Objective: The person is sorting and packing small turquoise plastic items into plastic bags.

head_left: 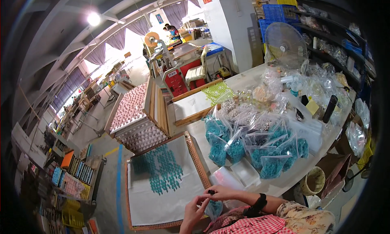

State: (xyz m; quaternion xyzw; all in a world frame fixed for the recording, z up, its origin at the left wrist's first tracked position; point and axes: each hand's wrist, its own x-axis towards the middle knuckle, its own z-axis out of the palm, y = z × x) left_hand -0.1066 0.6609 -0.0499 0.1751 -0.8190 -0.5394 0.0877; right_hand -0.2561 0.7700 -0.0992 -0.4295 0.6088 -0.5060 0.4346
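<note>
My left hand (pixel 195 207) and my right hand (pixel 224 192) meet at the near edge of the table, fingers pinched together. Just beneath them hangs a small clear plastic bag (pixel 214 210) with teal pieces inside, its top at my fingers. Something small and black (pixel 211 191) shows at my right fingers; its kind is unclear. Left of my hands lies a wood-framed tray (pixel 140 197) lined with white sheet, with rows of small teal pieces (pixel 164 169) on its far half. Flat clear bags (pixel 224 178) lie just beyond my right hand.
Filled bags of teal pieces (pixel 270 165) heap on the table, with more clear bags and a black cylinder (pixel 330 108) behind. A second tray holds green pieces (pixel 218 91). Stacked trays of pink pieces (pixel 130 108) stand far left. A fan (pixel 286 47) stands at the back.
</note>
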